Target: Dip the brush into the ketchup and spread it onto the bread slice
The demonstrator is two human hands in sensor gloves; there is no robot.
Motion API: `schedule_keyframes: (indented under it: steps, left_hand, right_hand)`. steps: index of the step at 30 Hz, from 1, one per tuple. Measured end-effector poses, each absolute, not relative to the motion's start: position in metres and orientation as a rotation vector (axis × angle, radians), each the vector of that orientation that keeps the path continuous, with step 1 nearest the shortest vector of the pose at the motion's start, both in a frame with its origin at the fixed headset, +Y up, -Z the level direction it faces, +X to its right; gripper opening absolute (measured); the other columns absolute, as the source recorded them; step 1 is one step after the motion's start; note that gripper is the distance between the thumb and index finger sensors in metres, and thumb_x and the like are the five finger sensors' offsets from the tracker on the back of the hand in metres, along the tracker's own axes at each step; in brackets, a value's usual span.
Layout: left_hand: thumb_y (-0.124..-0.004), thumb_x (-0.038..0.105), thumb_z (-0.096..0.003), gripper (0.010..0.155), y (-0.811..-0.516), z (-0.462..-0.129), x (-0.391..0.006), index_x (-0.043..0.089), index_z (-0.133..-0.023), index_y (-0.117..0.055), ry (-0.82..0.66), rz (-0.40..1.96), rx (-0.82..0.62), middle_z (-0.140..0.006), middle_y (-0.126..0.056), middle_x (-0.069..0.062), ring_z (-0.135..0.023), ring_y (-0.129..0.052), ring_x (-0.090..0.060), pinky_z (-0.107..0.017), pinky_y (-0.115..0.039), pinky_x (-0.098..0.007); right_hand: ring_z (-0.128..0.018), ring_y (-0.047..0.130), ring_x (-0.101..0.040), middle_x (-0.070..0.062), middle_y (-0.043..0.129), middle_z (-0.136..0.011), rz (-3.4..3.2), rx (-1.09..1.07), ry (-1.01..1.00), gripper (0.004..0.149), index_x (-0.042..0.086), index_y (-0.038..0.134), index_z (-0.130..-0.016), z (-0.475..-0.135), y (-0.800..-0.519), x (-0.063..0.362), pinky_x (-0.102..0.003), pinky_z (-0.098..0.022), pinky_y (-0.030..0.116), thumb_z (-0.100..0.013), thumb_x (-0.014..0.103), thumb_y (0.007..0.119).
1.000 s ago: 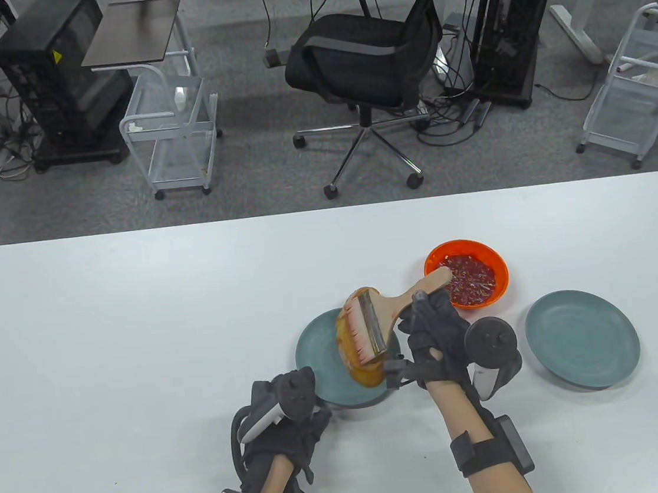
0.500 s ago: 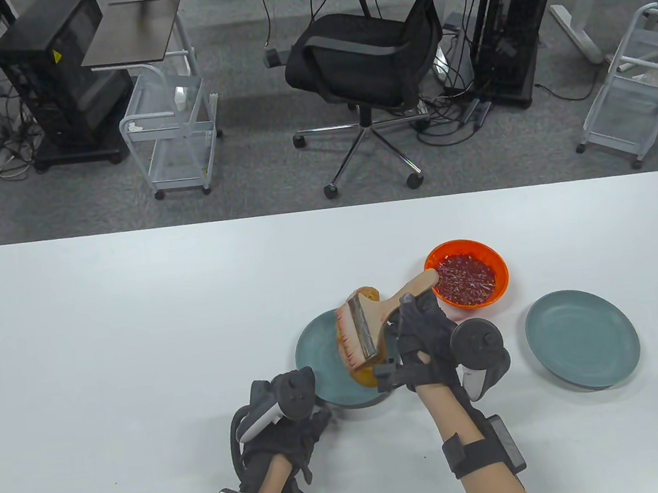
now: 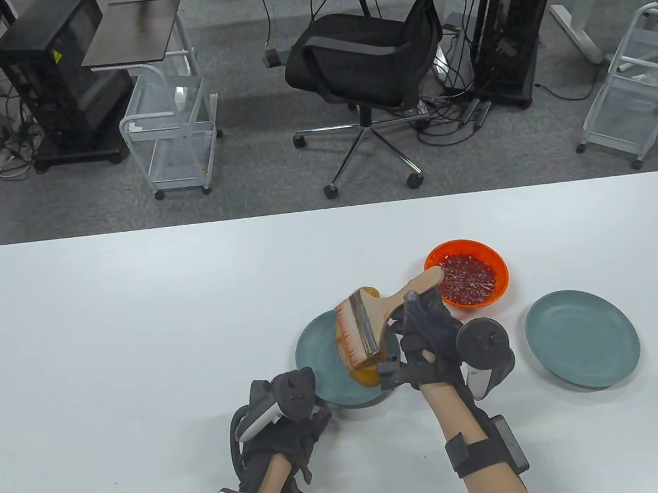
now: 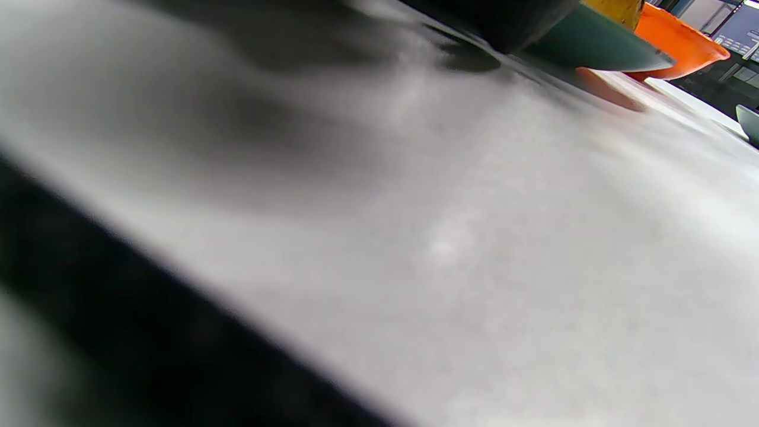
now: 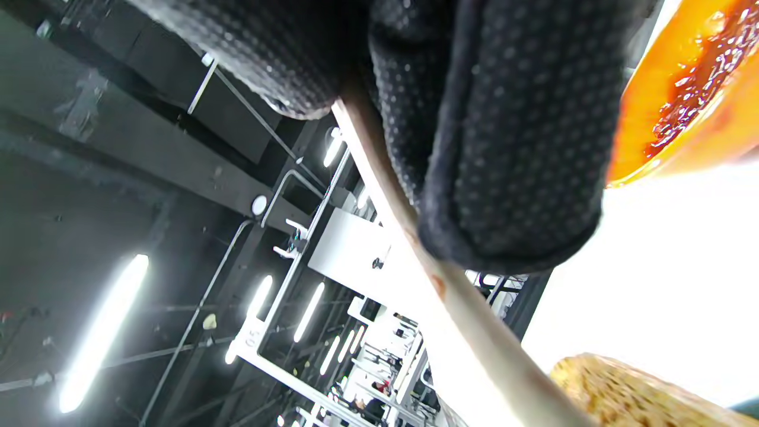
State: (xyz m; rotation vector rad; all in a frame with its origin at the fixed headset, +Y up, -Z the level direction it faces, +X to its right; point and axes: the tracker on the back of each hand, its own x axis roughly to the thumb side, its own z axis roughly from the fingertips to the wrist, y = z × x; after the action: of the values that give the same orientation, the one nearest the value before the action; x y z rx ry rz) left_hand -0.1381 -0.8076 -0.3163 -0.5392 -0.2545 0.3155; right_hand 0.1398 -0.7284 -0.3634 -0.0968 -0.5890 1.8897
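Note:
My right hand (image 3: 427,330) grips the wooden handle of a wide brush (image 3: 373,318); its red-stained bristles lie on a bread slice (image 3: 364,374) smeared orange-red. The bread sits on a teal plate (image 3: 318,357). In the right wrist view my gloved fingers (image 5: 504,136) wrap the handle (image 5: 415,237), with the bread (image 5: 622,385) at the bottom right. An orange bowl of ketchup (image 3: 468,281) stands just behind my right hand. My left hand (image 3: 292,417) rests at the plate's near-left rim; whether it grips the rim is hidden. The left wrist view shows the plate's edge (image 4: 593,47) and the bowl (image 4: 682,50).
A second teal plate (image 3: 581,337) lies to the right of the bowl. The white table (image 3: 138,339) stretches bare to the left. An office chair (image 3: 365,70) and carts stand on the floor beyond the far edge.
My right hand has drawn the brush left across the bread, then back a touch to the right. The left hand, plate and bowl have not moved.

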Motion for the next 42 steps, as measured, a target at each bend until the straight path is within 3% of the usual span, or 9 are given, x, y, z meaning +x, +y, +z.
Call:
schedule_keyframes:
  steps: [7,17,23,34,42]
  left_hand:
    - [-0.056,0.043,-0.0679,0.073,-0.808,-0.316,-0.138,0.016,-0.109,-0.002,-0.257,0.312,-0.537,-0.115,-0.012,-0.016,-0.104,-0.009,-0.043,-0.069,-0.020,-0.059]
    - [-0.056,0.043,-0.0679,0.073,-0.808,-0.316,-0.139,0.016,-0.109,-0.002,-0.257,0.312,-0.537,-0.115,-0.012,-0.017,-0.103,-0.009,-0.043,-0.069,-0.019,-0.059]
    - [-0.056,0.043,-0.0679,0.073,-0.808,-0.316,-0.138,0.017,-0.109,-0.002,-0.256,0.301,-0.533,-0.115,-0.012,-0.016,-0.104,-0.009,-0.043,-0.069,-0.020,-0.059]
    - [-0.056,0.043,-0.0678,0.073,-0.808,-0.316,-0.138,0.016,-0.109,-0.002,-0.254,0.302,-0.532,-0.115,-0.012,-0.017,-0.104,-0.009,-0.043,-0.069,-0.020,-0.059]
    - [-0.056,0.043,-0.0680,0.073,-0.808,-0.316,-0.138,0.016,-0.109,-0.002,-0.255,0.301,-0.533,-0.115,-0.012,-0.017,-0.104,-0.009,-0.043,-0.069,-0.020,-0.059]
  right_hand:
    - [-0.045,0.110,-0.041,-0.034,0.088,-0.069,2.025,-0.086,-0.825,0.051,-0.010,0.069,-0.091,-0.359,-0.708,0.164,-0.035,-0.024,0.101,-0.053,0.023,0.077]
    - [-0.046,0.109,-0.043,-0.035,0.087,-0.070,1.868,-0.073,-0.587,0.051,-0.010,0.068,-0.092,-0.363,-0.727,0.138,-0.037,-0.025,0.101,-0.054,0.022,0.077]
    - [-0.045,0.110,-0.040,-0.033,0.089,-0.069,2.068,0.001,-0.842,0.051,-0.010,0.069,-0.091,-0.356,-0.707,0.151,-0.035,-0.024,0.101,-0.053,0.023,0.077]
    - [-0.045,0.109,-0.043,-0.035,0.087,-0.070,1.846,-0.067,-0.589,0.051,-0.011,0.069,-0.092,-0.363,-0.728,0.136,-0.037,-0.024,0.100,-0.053,0.022,0.078]
    - [-0.043,0.110,-0.043,-0.036,0.088,-0.067,1.966,-0.152,-0.776,0.051,-0.012,0.069,-0.090,-0.361,-0.713,0.168,-0.036,-0.023,0.101,-0.053,0.021,0.078]
